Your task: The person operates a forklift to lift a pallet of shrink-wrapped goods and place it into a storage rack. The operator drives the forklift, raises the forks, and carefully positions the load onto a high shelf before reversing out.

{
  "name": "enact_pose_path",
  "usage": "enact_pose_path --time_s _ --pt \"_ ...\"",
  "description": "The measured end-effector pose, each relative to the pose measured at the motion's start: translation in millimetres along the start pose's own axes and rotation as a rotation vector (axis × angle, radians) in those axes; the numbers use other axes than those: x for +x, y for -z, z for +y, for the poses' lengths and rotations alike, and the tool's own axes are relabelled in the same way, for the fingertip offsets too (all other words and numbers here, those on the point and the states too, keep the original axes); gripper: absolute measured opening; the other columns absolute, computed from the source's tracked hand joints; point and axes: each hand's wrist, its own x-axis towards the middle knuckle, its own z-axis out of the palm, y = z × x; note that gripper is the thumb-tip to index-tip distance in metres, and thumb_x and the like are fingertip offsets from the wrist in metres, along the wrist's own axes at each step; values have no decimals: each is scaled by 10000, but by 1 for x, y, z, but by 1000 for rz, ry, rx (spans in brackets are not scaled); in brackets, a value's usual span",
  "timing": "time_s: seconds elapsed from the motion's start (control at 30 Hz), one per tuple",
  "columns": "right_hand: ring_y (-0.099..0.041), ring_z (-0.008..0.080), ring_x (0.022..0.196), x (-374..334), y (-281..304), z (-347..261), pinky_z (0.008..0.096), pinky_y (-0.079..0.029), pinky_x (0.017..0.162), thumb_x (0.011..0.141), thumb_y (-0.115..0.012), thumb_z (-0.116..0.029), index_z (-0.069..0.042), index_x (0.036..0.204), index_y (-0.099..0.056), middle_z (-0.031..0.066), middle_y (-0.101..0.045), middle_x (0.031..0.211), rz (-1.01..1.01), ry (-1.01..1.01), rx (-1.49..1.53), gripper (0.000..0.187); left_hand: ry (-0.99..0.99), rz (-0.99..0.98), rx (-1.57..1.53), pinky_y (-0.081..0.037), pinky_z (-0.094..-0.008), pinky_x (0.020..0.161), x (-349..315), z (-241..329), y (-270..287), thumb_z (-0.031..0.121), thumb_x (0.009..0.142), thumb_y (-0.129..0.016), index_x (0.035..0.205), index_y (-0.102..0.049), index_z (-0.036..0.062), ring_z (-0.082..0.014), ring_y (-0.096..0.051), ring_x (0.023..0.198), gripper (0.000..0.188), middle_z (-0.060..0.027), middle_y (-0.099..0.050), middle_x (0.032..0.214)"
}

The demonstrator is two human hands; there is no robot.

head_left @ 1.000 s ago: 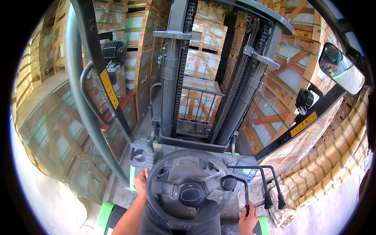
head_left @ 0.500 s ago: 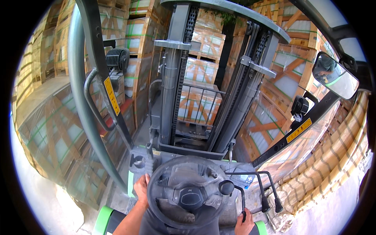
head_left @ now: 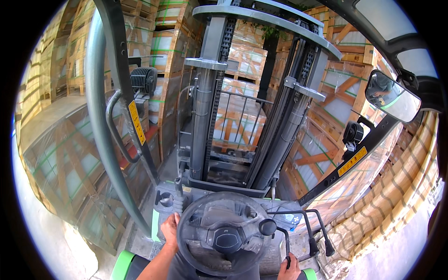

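I sit at the controls of a forklift. My left hand (head_left: pixel 170 229) is closed at the left rim of the black steering wheel (head_left: pixel 227 195), its thumb upward beside a grey ribbed lever boot (head_left: pixel 178 203). The wheel partly hides those fingers. My right hand (head_left: pixel 290 268) is wrapped around the black grip of a bent control lever (head_left: pixel 286 238) to the right of the wheel. Two more black-knobbed levers (head_left: pixel 322 221) stand just beyond it, untouched. Ahead rises the grey mast (head_left: pixel 201 112), with a barred load backrest (head_left: pixel 239 119) between its uprights.
Wrapped wooden crates (head_left: pixel 65 158) are stacked close on the left. More crates (head_left: pixel 322 135) line the right side, and others (head_left: pixel 238 112) stand behind the mast. Long tan wrapped bundles (head_left: pixel 396 191) lie at the right. A mirror (head_left: pixel 393 95) hangs from the right frame.
The load backrest has risen a little between the mast uprights. My view has tilted slightly upward, showing more of the mast's top. Both hands keep their places.
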Motion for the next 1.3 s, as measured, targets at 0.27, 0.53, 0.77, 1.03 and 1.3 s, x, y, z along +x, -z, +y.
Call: enact_pose_path --time_s 0.27,0.53,0.77,1.03,1.3 --pt "-644 426 897 -1 -2 4 479 -532 753 951 -562 -134 -16 1181 -603 221 -653 1041 3 46 -32 261 13 -11 19 -381 -477 523 1 3 1 260 974 -545 650 -508 1 -414 -502 527 416 -226 -533 612" --pt "-642 427 897 -4 -3 4 487 -529 742 959 -554 -148 -17 1164 -603 218 -653 1032 -9 22 -43 248 22 -25 27 -376 -480 523 2 7 3 259 976 -542 643 -497 9 -412 -501 526 419 -222 -528 604" --pt "-630 434 910 -6 -4 8 491 -523 756 965 -549 -163 -11 1153 -606 222 -639 1033 -29 18 -60 248 -13 -11 34 -378 -482 520 2 7 3 244 977 -541 649 -502 11 -418 -513 531 404 -221 -534 607" --pt "-627 437 925 -7 -4 6 491 -523 766 961 -551 -157 -3 1162 -607 222 -637 1060 -25 20 -71 259 -20 -5 29 -380 -487 517 3 7 3 232 972 -549 640 -502 12 -423 -518 530 401 -220 -541 607" --pt "-626 440 941 -7 -6 5 485 -524 786 955 -563 -149 -3 1158 -613 218 -650 1061 5 18 -31 255 -19 -11 48 -391 -492 522 4 4 2 236 973 -542 649 -513 26 -416 -548 543 387 -208 -559 608"
